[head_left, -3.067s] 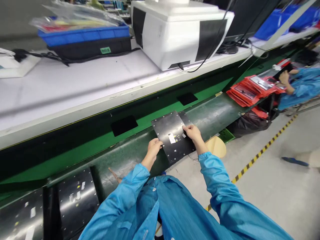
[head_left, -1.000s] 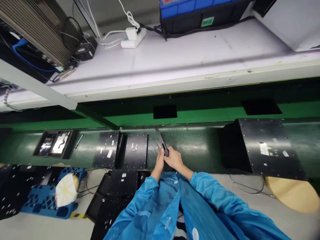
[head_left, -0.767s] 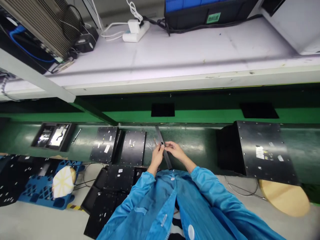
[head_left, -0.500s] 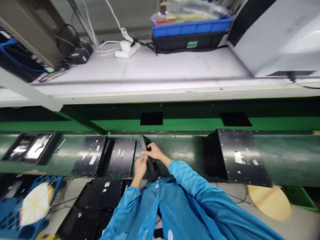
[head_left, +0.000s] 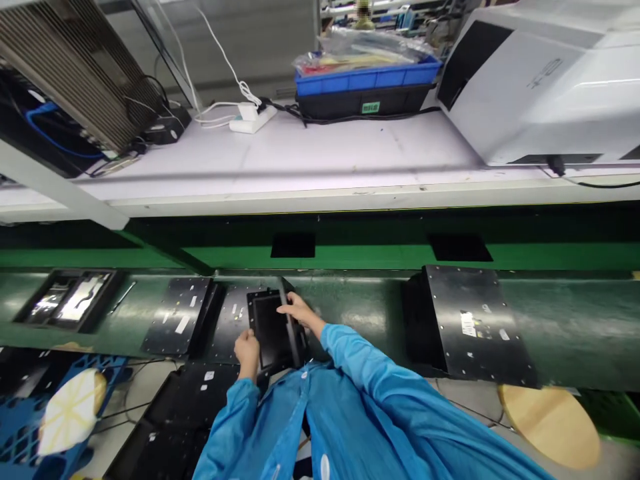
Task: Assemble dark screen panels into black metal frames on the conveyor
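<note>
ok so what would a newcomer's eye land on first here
Probably the two hands at centre: the left hand and right hand hold a black framed panel tilted over the dark green conveyor belt. Next, the larger black metal plate lying on the belt to the right, and the big white machine on the white shelf above.

Your left hand (head_left: 248,350) covers the near left corner of the panel (head_left: 273,331). Its near edge hides behind your sleeve (head_left: 320,413). The panel labels (head_left: 467,324) are too small to read.
</note>
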`<state>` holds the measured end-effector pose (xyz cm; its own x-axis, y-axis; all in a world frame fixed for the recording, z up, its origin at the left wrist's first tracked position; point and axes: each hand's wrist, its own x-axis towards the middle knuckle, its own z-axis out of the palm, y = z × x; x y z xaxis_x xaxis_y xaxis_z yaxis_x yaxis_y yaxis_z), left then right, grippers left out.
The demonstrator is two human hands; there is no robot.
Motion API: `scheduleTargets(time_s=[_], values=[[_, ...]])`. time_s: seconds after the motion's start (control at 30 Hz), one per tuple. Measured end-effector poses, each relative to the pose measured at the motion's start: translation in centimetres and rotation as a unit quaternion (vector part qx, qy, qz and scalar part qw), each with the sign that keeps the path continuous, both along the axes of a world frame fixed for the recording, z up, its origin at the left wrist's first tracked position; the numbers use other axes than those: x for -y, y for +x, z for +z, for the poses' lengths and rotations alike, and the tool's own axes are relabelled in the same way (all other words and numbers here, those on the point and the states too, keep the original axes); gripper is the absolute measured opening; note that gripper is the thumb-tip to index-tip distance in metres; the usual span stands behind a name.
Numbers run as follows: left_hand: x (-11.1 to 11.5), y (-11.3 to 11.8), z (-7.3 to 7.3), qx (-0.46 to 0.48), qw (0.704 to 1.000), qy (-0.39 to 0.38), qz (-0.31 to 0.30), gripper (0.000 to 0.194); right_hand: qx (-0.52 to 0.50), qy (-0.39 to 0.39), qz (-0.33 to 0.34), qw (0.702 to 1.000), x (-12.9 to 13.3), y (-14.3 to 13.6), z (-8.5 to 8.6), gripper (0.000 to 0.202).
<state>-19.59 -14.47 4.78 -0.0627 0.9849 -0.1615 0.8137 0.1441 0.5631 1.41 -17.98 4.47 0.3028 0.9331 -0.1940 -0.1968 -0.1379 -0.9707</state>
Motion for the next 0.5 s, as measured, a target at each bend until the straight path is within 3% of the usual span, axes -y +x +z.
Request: scheduleTargets(time_s=[0.07,0.13,0.27,0.4,0.5], values=[[-1.2,-1.6,-0.3,-0.026,0.999,0.002,0.021,0.037,-0.07,0.041,-0.017,0.997,2.2,2.6,-0.8,0.042],[-2.9,-3.0,-0.7,-0.035,0.999,0.024,0.017,0.038,-0.056,0.035,-0.066,0.996,4.7,5.2,-2.0,0.039],[-7.8,-5.8,-1.1,-0.012,0.999,0.039,0.004,0.035,0.049,-0.11,-0.19,0.974,8.3,9.6,-5.0,0.036],[-12.9,-8.9,-1.6,0.054,0.998,0.028,-0.008,0.032,0.112,-0.224,-0.233,0.94,9.6,12.8,-7.0,0.033],[-15.3,-10.0,-2.1,0.037,0.999,0.024,-0.002,0.03,0.149,-0.274,-0.255,0.915,9.7,14.3,-7.9,0.031]])
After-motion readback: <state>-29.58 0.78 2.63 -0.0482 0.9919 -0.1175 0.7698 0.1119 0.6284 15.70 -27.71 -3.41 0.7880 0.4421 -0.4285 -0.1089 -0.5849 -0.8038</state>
